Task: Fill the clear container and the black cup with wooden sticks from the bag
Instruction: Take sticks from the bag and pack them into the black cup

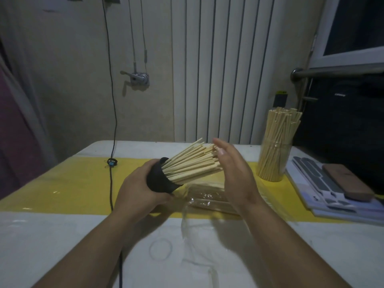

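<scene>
My left hand grips the black cup, tilted on its side above the table with its mouth toward the right. A thick bundle of wooden sticks fans out of it. My right hand is flat with straight fingers against the far ends of these sticks. Below the hands lies the clear plastic bag, with some sticks still inside. The clear container stands upright at the right, packed with sticks that rise well above its rim.
A black cable runs down the wall and across the yellow table strip. A stack of booklets with a brown case lies at the right edge. A thin rubber band rests on the white cloth near me.
</scene>
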